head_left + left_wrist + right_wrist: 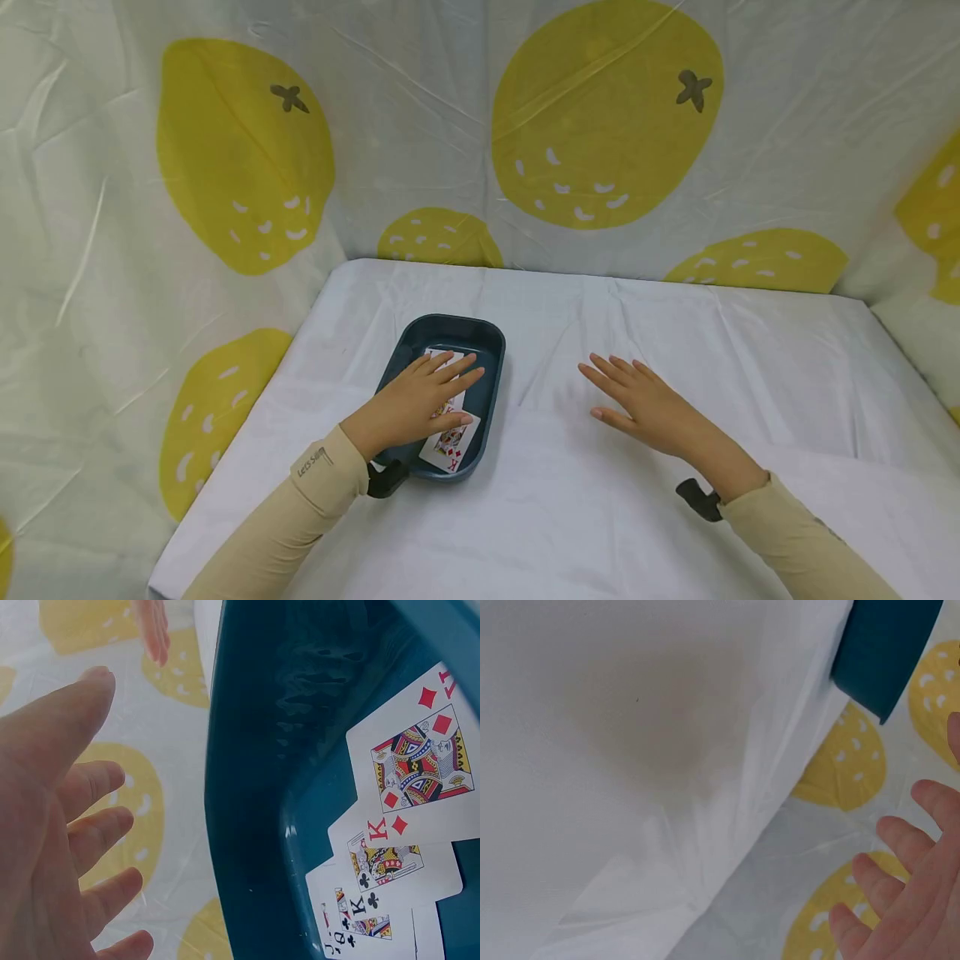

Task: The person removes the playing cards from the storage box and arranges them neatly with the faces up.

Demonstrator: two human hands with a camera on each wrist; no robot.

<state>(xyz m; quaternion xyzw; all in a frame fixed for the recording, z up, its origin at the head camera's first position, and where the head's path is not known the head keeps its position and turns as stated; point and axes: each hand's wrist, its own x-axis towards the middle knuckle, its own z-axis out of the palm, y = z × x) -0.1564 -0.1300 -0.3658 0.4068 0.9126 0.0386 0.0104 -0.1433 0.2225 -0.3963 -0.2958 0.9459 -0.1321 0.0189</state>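
My left hand (416,404) hovers over a dark teal rectangular tray (457,329), palm down, its fingers spread and holding nothing. Playing cards lie overlapped inside the tray and are partly hidden by that hand in the head view. In the left wrist view a king of diamonds (420,765) lies uppermost, overlapping a king of clubs (390,864). Below them show a queen of clubs (371,928) and the edge of a card marked J. To the right of the tray, my right hand (652,408) is held above the table with fingers extended and nothing in it.
A white cloth covers the table (562,500). Pale curtains (420,108) printed with large yellow lemons rise behind the table and at both sides. A dark wrist mount (699,500) sits under the right wrist, and another (386,481) under the left.
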